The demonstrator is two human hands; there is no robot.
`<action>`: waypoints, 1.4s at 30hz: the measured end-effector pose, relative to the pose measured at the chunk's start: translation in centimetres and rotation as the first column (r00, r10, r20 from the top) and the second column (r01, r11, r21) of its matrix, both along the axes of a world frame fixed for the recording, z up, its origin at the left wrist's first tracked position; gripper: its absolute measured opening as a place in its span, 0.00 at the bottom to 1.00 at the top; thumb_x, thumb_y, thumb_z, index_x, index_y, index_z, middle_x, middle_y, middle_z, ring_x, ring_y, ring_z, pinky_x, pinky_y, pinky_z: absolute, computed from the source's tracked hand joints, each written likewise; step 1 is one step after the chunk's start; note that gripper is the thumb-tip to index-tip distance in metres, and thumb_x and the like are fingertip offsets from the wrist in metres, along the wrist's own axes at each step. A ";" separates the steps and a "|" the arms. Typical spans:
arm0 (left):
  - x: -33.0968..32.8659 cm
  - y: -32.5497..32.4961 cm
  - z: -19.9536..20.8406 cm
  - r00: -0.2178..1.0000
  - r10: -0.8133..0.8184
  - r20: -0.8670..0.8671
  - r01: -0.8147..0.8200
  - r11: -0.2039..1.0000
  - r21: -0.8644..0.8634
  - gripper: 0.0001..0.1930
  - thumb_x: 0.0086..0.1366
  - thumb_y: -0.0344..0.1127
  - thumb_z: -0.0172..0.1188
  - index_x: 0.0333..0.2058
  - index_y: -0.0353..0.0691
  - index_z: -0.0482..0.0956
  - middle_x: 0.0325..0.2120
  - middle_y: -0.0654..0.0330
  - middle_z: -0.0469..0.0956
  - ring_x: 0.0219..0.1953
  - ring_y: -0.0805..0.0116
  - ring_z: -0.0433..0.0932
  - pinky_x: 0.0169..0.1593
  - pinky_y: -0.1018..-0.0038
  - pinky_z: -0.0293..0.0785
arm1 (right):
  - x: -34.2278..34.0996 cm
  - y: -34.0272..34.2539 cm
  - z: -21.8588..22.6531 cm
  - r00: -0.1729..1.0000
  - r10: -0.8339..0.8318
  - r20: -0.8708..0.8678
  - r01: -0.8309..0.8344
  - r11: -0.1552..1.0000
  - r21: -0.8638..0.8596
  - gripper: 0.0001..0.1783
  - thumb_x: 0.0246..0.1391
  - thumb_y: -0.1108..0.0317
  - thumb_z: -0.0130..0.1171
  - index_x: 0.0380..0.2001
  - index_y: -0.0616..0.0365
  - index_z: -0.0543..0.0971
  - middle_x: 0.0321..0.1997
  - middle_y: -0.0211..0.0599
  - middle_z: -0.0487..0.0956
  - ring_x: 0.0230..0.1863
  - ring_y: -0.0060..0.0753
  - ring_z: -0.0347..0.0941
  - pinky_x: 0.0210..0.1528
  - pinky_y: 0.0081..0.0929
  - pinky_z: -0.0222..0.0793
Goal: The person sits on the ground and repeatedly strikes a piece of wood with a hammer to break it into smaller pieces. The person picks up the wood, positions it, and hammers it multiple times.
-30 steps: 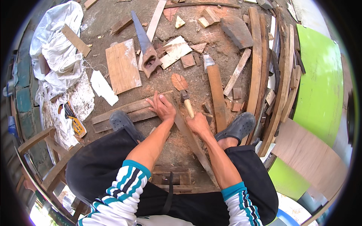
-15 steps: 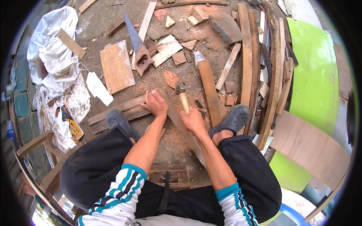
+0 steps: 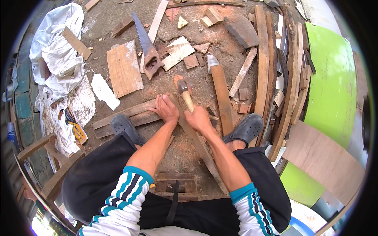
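Observation:
My right hand point(image 3: 198, 119) is closed round the light wooden handle of a hammer point(image 3: 188, 101). The hammer's dark metal head sits just beyond the far end of a long wooden strip point(image 3: 199, 147), which runs from between my hands back toward my lap. My left hand point(image 3: 166, 109) presses its fingers over the place where this strip meets another wooden strip point(image 3: 126, 114) lying off to the left. A second wood piece point(image 3: 136, 120) lies alongside that one. Whether the hammer head touches the wood cannot be told. Any nail is hidden or too small to see.
A handsaw point(image 3: 148, 51) lies ahead beside a square board point(image 3: 125, 69). Right of the hammer rests a brown wooden bar with a metal end point(image 3: 221, 94). Long planks point(image 3: 260, 67) and a green sheet point(image 3: 330, 82) line the right; a white sack point(image 3: 59, 47) lies left.
My right hand has swung the hammer slightly left and away from me, closer to the strip's end. My left hand keeps its hold at the joint. The view has shifted a little.

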State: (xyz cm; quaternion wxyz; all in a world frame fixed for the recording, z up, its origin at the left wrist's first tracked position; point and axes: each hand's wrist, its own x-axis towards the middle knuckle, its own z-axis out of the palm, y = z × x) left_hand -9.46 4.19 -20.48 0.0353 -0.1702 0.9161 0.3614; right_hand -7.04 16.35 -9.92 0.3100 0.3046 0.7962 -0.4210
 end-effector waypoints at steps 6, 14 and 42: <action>0.1 -0.4 -0.4 1.000 0.019 -0.021 -0.019 1.000 -0.002 0.25 0.75 0.48 0.32 0.45 0.44 0.80 0.52 0.55 0.77 0.66 0.56 0.62 0.68 0.35 0.22 | -3.1 1.3 2.8 0.998 -0.065 -0.014 0.064 0.997 -0.044 0.17 0.53 0.64 0.56 0.35 0.72 0.78 0.16 0.46 0.76 0.14 0.39 0.75 0.20 0.38 0.71; 0.1 -0.2 -0.6 0.999 -0.004 -0.043 0.004 1.000 -0.001 0.23 0.75 0.46 0.33 0.46 0.44 0.80 0.52 0.57 0.76 0.66 0.56 0.62 0.68 0.34 0.24 | -2.2 1.5 1.0 0.971 0.054 0.233 -0.026 0.992 -0.122 0.15 0.52 0.66 0.54 0.32 0.72 0.77 0.13 0.43 0.74 0.13 0.35 0.73 0.16 0.37 0.68; 8.7 0.6 4.9 0.833 0.095 0.544 -0.218 0.962 0.166 0.46 0.52 0.72 0.62 0.51 0.32 0.68 0.50 0.40 0.72 0.55 0.45 0.72 0.58 0.57 0.66 | 20.9 3.9 15.4 0.890 -0.412 0.197 0.422 0.907 -0.008 0.14 0.57 0.64 0.58 0.33 0.68 0.74 0.16 0.33 0.71 0.13 0.28 0.69 0.15 0.30 0.64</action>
